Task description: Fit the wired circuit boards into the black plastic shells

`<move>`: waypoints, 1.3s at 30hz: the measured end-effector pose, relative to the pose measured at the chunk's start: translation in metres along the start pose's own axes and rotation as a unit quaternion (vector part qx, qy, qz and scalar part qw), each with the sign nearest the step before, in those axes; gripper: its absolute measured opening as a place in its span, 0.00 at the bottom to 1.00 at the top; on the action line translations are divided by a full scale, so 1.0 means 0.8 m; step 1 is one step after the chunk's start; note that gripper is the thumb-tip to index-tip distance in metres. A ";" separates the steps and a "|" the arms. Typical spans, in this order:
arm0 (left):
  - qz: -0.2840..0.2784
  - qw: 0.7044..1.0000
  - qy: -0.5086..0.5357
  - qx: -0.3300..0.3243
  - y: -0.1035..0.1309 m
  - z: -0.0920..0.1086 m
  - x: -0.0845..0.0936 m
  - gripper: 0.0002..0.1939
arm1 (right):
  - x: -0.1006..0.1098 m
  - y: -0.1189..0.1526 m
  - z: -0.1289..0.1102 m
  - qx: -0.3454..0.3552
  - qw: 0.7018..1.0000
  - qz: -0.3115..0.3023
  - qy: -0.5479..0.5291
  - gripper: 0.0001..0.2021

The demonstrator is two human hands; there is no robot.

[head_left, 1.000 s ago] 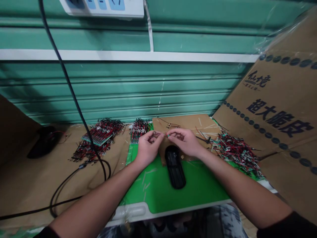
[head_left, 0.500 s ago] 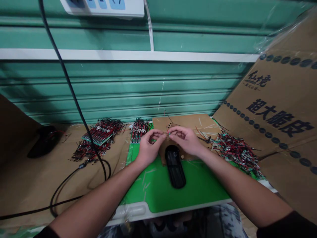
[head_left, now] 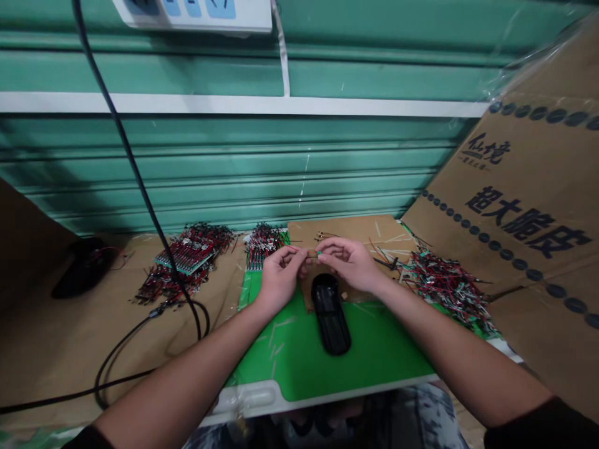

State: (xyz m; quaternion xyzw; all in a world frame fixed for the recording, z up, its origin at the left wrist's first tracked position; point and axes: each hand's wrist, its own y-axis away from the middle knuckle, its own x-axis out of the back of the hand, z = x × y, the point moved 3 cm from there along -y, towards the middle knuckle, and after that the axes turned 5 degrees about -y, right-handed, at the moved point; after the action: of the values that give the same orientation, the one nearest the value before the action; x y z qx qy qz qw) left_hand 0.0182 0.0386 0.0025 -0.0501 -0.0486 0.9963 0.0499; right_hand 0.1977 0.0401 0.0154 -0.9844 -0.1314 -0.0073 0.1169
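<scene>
My left hand (head_left: 279, 277) is closed in a pinch on thin wires (head_left: 309, 254), whose free ends poke out over its fingers toward the left. A tiny green circuit board (head_left: 319, 254) sits at the tips of my right hand (head_left: 352, 267), thumb and index finger pressed together on it. The wires run across the short gap between the two hands. Just below the hands, a black car-shaped plastic shell (head_left: 331, 318) lies on the green board (head_left: 374, 349), partly over a brown cardboard sheet (head_left: 346, 227).
Wired boards lie in a loose pile (head_left: 452, 290) at right and a stack (head_left: 191, 249) at left, with a smaller bundle (head_left: 262, 246) behind my left hand. A black cable (head_left: 135, 168) hangs at left. A cardboard box (head_left: 524, 206) leans at right.
My left fingertips have shifted slightly left, away from the right ones. The wire that stuck up behind the hands now points left over my left hand. The right hand has barely moved.
</scene>
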 end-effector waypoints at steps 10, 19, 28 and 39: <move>-0.002 1.000 -0.028 0.009 0.001 0.000 -0.001 0.25 | 0.003 -0.003 0.001 -0.096 0.989 0.022 -0.113 0.22; -0.173 0.917 -0.320 -0.163 0.029 0.013 -0.007 0.26 | 0.023 -0.007 -0.009 -0.122 0.950 0.069 -0.277 0.21; -0.127 0.954 -0.270 -0.003 0.014 -0.007 -0.006 0.21 | 0.021 -0.009 -0.002 -0.053 0.979 0.062 -0.186 0.21; 0.032 0.977 0.069 0.201 0.001 -0.023 0.000 0.21 | 0.018 -0.007 0.003 -0.011 0.996 0.068 -0.056 0.19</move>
State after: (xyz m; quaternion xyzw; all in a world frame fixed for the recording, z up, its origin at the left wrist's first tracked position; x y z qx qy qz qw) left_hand 0.0203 0.0392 -0.0154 -0.1089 0.1580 0.9810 0.0300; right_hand 0.2103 0.0493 0.0150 -0.9911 -0.0700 0.0544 0.0989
